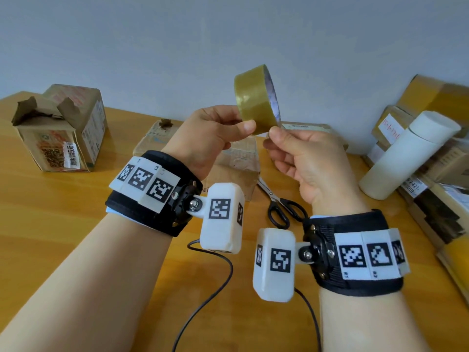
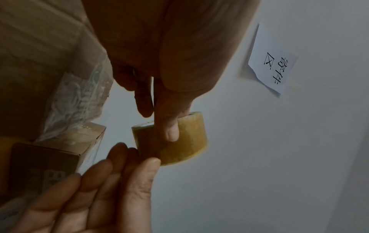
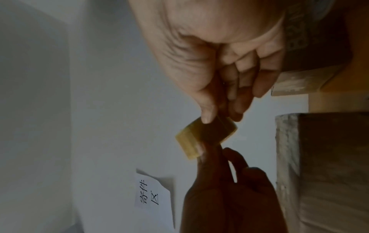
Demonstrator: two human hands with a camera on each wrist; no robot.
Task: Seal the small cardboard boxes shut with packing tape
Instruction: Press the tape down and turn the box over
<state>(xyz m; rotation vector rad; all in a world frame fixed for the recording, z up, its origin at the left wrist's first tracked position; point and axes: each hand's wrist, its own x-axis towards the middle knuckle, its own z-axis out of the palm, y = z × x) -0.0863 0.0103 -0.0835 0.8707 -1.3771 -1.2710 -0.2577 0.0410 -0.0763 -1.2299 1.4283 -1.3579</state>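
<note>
A roll of yellowish packing tape (image 1: 255,97) is held up in the air above the table. My left hand (image 1: 243,128) grips it, thumb pressed on the outer face (image 2: 169,130) and fingers behind. My right hand (image 1: 274,134) pinches the roll's lower edge between thumb and forefinger (image 3: 221,118). Whether a loose tape end is lifted cannot be told. A small taped cardboard box (image 1: 236,168) lies on the table under my hands. Another box (image 1: 61,128) with torn, raised flaps stands at the far left.
Black-handled scissors (image 1: 279,204) lie on the wooden table (image 1: 76,212) to the right of the small box. A white cylinder (image 1: 408,153) leans on a stack of cardboard boxes (image 1: 431,102) at the right. A paper note (image 2: 273,58) hangs on the wall. Cables trail near me.
</note>
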